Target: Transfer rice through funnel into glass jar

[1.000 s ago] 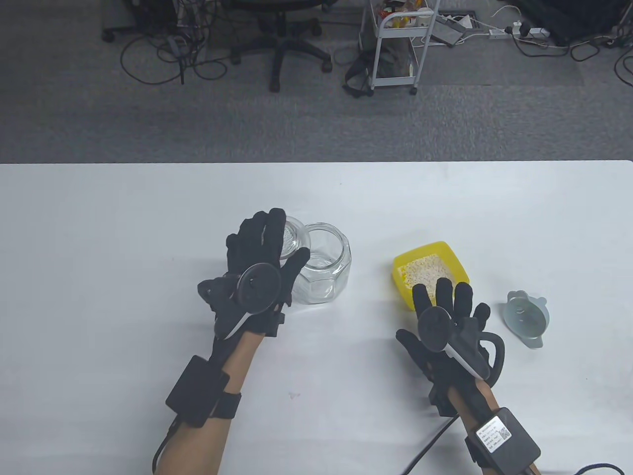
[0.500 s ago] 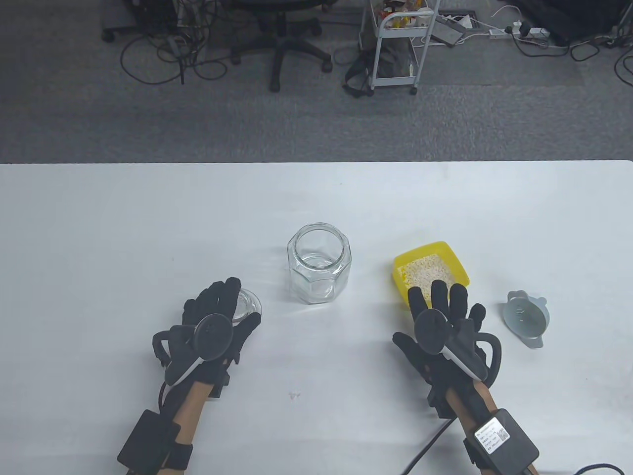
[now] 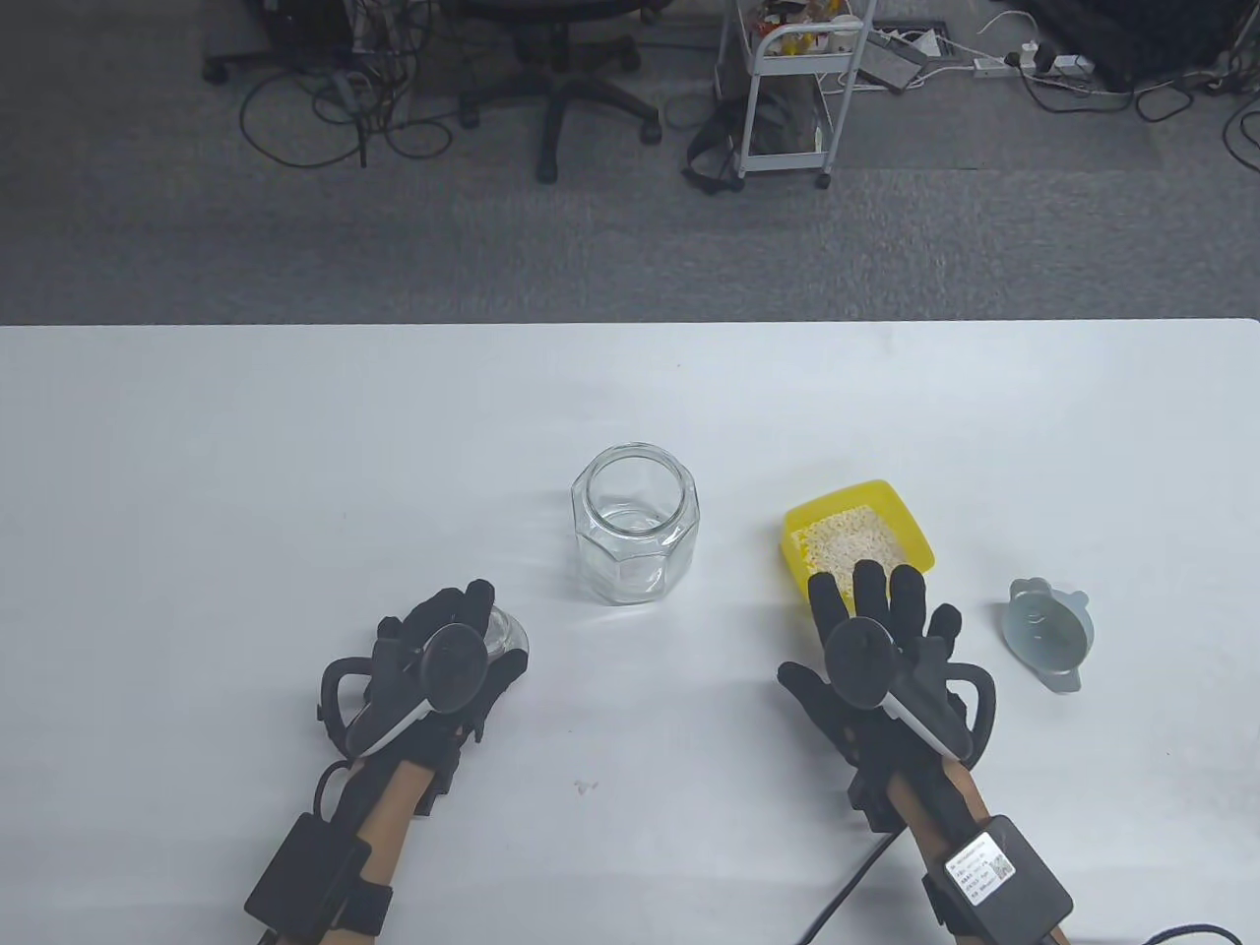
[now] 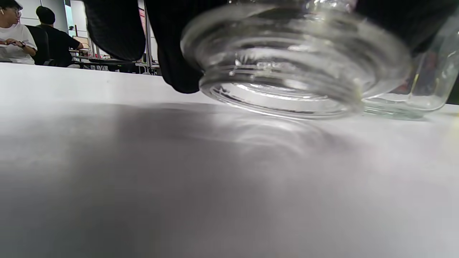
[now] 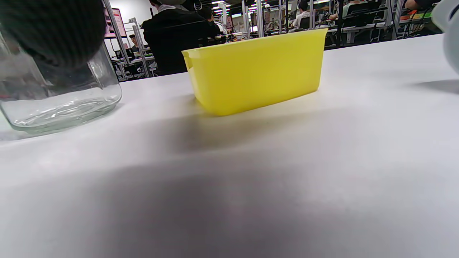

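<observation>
The open glass jar (image 3: 635,527) stands at the table's middle, with no lid on it. My left hand (image 3: 463,630) grips the glass lid (image 3: 510,635) from above, down at the table surface, front-left of the jar. In the left wrist view the lid (image 4: 287,71) sits under my fingers (image 4: 179,53), with the jar (image 4: 430,79) behind it. I cannot tell if the lid touches the table. The yellow tub of rice (image 3: 854,536) stands right of the jar. My right hand (image 3: 881,600) lies flat and empty just in front of the tub. The grey funnel (image 3: 1048,635) lies to its right.
The white table (image 3: 197,492) runs out to both sides and back to its far edge. In the right wrist view the yellow tub (image 5: 256,68) is straight ahead, the jar (image 5: 61,96) at the left and the funnel (image 5: 450,36) at the right edge.
My left hand carried the lid from beside the jar's mouth down to the table front-left of the jar, then shifted slightly right. My right hand has hardly moved.
</observation>
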Action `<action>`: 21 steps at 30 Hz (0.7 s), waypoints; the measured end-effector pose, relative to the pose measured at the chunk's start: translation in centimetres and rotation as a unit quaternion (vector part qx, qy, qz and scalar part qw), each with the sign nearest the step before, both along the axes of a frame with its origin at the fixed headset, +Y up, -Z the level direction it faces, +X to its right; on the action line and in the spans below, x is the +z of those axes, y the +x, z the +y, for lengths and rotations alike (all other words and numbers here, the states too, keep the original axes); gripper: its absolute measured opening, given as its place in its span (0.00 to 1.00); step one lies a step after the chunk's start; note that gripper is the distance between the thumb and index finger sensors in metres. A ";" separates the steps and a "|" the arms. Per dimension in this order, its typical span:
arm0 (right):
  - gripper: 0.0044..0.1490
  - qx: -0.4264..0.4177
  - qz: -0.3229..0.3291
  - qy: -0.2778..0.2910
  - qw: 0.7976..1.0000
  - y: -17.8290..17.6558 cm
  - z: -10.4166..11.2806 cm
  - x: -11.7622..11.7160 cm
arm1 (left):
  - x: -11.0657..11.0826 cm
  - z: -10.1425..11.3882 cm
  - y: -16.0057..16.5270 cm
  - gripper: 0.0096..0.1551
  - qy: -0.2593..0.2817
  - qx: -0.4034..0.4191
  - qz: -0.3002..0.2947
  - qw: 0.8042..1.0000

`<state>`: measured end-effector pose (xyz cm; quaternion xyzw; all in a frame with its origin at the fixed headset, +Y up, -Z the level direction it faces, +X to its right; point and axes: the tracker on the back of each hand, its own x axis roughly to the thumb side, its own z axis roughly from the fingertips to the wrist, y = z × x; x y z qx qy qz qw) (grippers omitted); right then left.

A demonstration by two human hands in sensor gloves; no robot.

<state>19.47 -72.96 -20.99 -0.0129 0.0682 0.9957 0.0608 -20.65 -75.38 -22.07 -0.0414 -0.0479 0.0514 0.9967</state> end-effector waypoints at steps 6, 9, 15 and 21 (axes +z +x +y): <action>0.55 -0.020 0.008 0.016 1.000 0.0 0.2 -0.1 | 0.1 0.0 0.2 0.52 -0.017 -0.022 0.014 1.000; 0.55 -0.020 0.005 0.020 1.000 0.1 0.2 -0.1 | -0.1 -0.5 0.2 0.54 -0.038 -0.042 0.016 0.998; 0.53 -0.045 -0.008 0.030 0.999 0.8 0.3 -0.3 | 0.0 -0.7 0.0 0.56 -0.042 -0.039 0.000 0.998; 0.51 -0.030 -0.046 0.051 0.997 2.4 0.7 -0.8 | 1.0 2.0 1.8 0.55 0.060 -0.006 -0.035 0.998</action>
